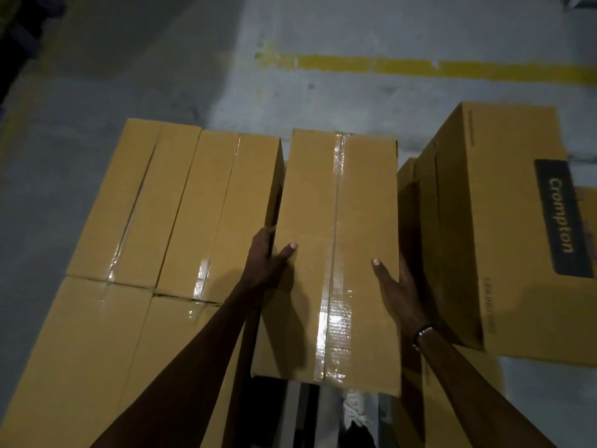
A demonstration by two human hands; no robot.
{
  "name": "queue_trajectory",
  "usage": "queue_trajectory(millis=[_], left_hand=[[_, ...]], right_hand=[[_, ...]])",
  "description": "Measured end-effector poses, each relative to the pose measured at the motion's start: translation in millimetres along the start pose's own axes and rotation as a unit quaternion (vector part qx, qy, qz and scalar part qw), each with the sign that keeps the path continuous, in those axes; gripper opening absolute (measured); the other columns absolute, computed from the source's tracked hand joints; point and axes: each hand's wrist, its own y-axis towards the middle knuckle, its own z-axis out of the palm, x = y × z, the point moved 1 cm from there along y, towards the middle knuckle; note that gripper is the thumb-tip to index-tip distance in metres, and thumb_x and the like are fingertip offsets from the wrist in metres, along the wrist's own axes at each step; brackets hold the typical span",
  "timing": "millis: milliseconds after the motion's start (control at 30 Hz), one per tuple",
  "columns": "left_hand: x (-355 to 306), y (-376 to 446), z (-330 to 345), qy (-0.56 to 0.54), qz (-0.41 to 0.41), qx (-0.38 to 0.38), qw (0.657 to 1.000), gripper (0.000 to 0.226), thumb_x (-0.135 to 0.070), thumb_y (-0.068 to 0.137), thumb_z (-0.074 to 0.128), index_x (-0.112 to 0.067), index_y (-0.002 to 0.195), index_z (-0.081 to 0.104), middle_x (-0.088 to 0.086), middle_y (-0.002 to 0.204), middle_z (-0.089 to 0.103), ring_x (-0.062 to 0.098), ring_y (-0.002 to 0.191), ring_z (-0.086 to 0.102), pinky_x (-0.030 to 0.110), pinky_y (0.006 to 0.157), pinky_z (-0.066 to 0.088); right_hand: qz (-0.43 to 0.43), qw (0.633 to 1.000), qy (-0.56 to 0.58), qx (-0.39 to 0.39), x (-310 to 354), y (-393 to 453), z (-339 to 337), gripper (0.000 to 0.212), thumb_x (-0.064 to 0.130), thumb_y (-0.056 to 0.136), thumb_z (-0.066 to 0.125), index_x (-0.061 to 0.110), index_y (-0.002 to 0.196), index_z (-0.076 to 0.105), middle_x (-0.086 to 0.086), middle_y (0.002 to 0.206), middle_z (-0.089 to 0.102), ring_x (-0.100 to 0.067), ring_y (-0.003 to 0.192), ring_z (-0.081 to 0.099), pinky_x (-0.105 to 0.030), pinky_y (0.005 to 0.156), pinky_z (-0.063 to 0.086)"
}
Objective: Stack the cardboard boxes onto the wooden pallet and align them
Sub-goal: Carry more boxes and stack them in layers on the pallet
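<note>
While both our hands, left hand and right hand, clamp the taped box by its sides, it hangs beside the stacked row. Next, we reckon: lower, butt flush.

Floor: grey concrete floor, worn and blotchy
Marking: yellow painted line across the far floor, chipped in places
Wrist: dark beaded bracelet

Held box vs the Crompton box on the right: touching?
Apart. The head view shows a dark gap between the held box and the Crompton box, and the right hand sits in that gap, gripping the held box's side.
</note>
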Motion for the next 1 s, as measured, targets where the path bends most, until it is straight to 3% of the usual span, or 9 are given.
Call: queue_trajectory(millis=[67, 167, 233, 300, 467, 567, 767, 1000], left_hand=[[27.3, 25.5, 6.4, 0.037, 0.001, -0.009, 0.999, 0.076, -0.061, 0.091, 0.067, -0.018, 0.149, 0.043, 0.0, 0.148, 0.043, 0.021, 0.134, 0.042, 0.052, 0.113, 0.041], [61.4, 56.9, 14.0, 0.1, -0.046, 0.0, 0.994, 0.098, -0.079, 0.079, 0.053, -0.025, 0.159, 0.034, 0.009, 0.172, 0.015, 0.034, 0.157, 0.017, 0.067, 0.121, 0.024], [77.5, 72.3, 16.2, 0.14, -0.049, -0.006, 0.989, 0.101, -0.079, 0.078, 0.047, -0.024, 0.161, 0.032, 0.009, 0.174, 0.005, 0.036, 0.159, 0.009, 0.068, 0.122, 0.019], [94.0, 83.7, 19.2, 0.163, -0.045, -0.023, 0.985, 0.101, -0.079, 0.078, 0.044, -0.024, 0.161, 0.032, 0.009, 0.175, 0.003, 0.038, 0.159, 0.006, 0.069, 0.122, 0.015], [136.6, 94.1, 28.0, 0.157, -0.031, -0.038, 0.986, 0.096, -0.076, 0.083, 0.036, -0.025, 0.164, 0.025, 0.008, 0.175, 0.0, 0.035, 0.16, 0.0, 0.067, 0.122, 0.007], [155.0, 96.7, 33.5, 0.168, 0.002, -0.049, 0.985, 0.09, -0.071, 0.088, 0.036, -0.023, 0.164, 0.028, 0.008, 0.175, 0.004, 0.036, 0.16, 0.001, 0.066, 0.121, 0.009], [178.4, 96.4, 39.8, 0.194, 0.051, -0.103, 0.974, 0.071, -0.058, 0.098, 0.039, -0.023, 0.16, 0.039, 0.006, 0.174, 0.013, 0.034, 0.16, 0.007, 0.059, 0.121, 0.014], [192.0, 93.6, 46.2, 0.219, 0.084, -0.118, 0.965, 0.06, -0.048, 0.106, 0.049, -0.027, 0.16, 0.037, 0.003, 0.174, 0.017, 0.033, 0.161, 0.008, 0.056, 0.122, 0.014]], right_hand=[[-0.005, 1.0, 0.004, -0.005, -21.8, 22.1, 16.0, 0.058, 0.041, 0.102, 0.065, 0.034, 0.155, 0.044, 0.028, 0.137, 0.056, -0.003, 0.132, 0.052, -0.031, 0.112, 0.039], [-0.004, 1.0, 0.017, -0.002, -47.6, 52.7, 34.7, 0.054, 0.038, 0.104, 0.062, 0.034, 0.154, 0.043, 0.036, 0.126, 0.053, 0.012, 0.116, 0.053, -0.012, 0.096, 0.04], [-0.009, 1.0, 0.007, 0.012, -61.6, 69.9, 45.9, 0.059, 0.046, 0.101, 0.063, 0.034, 0.156, 0.044, 0.027, 0.134, 0.058, 0.009, 0.121, 0.055, -0.02, 0.104, 0.043], [-0.008, 1.0, 0.001, 0.017, -75.7, 85.1, 55.4, 0.07, 0.055, 0.096, 0.064, 0.036, 0.159, 0.041, 0.016, 0.145, 0.06, -0.006, 0.132, 0.057, -0.037, 0.113, 0.044], [-0.011, 1.0, -0.004, 0.024, -107.3, 110.8, 77.4, 0.073, 0.066, 0.095, 0.063, 0.041, 0.16, 0.038, 0.012, 0.156, 0.053, -0.014, 0.143, 0.049, -0.048, 0.123, 0.038], [-0.005, 1.0, -0.013, 0.021, -134.5, 123.8, 80.2, 0.086, 0.084, 0.085, 0.06, 0.045, 0.159, 0.037, 0.013, 0.161, 0.048, -0.014, 0.148, 0.045, -0.051, 0.126, 0.033], [-0.005, 1.0, -0.028, 0.003, -146.0, 135.7, 89.5, 0.105, 0.096, 0.075, 0.052, 0.04, 0.162, 0.034, 0.01, 0.165, 0.042, -0.016, 0.151, 0.04, -0.051, 0.128, 0.03], [-0.003, 0.999, -0.034, 0.017, -152.9, 147.0, 92.1, 0.102, 0.097, 0.075, 0.048, 0.047, 0.161, 0.028, 0.008, 0.168, 0.037, -0.022, 0.153, 0.037, -0.056, 0.127, 0.028]])
